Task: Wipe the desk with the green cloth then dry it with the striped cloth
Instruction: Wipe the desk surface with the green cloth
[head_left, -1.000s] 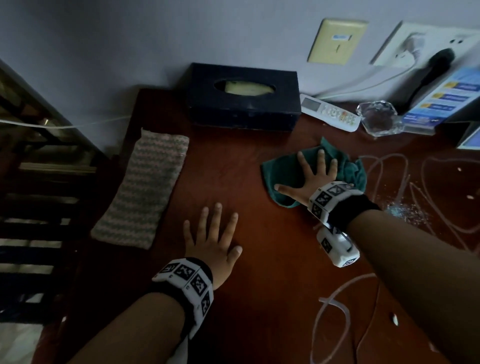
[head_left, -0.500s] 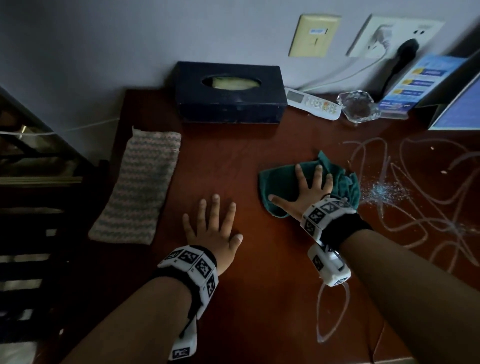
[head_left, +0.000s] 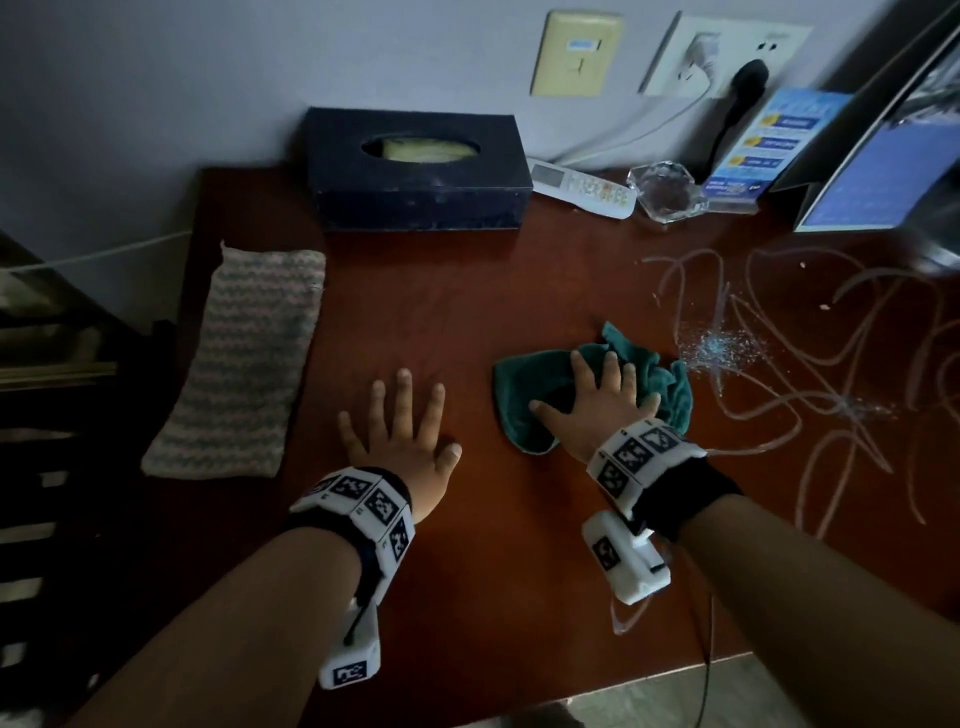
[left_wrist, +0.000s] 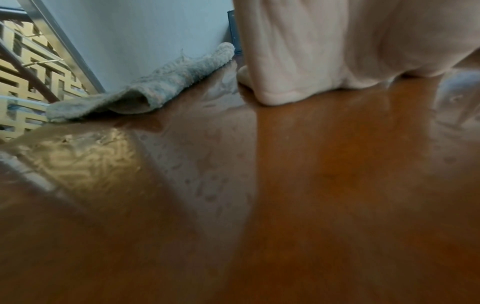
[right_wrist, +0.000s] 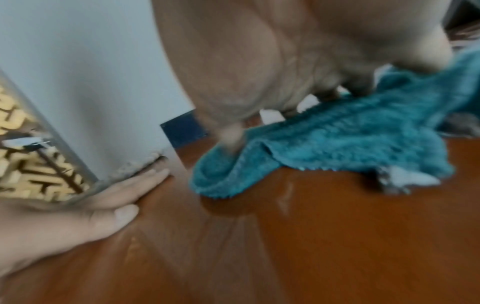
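The green cloth (head_left: 524, 384) lies crumpled on the reddish-brown desk (head_left: 467, 291), and my right hand (head_left: 597, 400) presses flat on it with straight, spread fingers. The right wrist view shows the same green cloth (right_wrist: 350, 144) under that palm. White scribbled streaks (head_left: 810, 395) and a sparkling wet patch (head_left: 719, 345) mark the desk just right of the cloth. My left hand (head_left: 400, 431) rests flat on bare wood to the cloth's left, fingers spread. The striped cloth (head_left: 244, 358) lies folded along the desk's left edge; in the left wrist view the striped cloth (left_wrist: 145, 90) sits beside the wall.
A dark tissue box (head_left: 415, 171) stands at the back by the wall. A white remote (head_left: 582, 189), a glass ashtray (head_left: 667, 192), a blue leaflet (head_left: 763, 150) and a standing card (head_left: 862, 171) line the back right. The desk's front edge (head_left: 649, 686) runs near my right forearm.
My right hand has slid the green cloth toward me and slightly right, nearer the wet patch. The left hand stays flat in the same spot.
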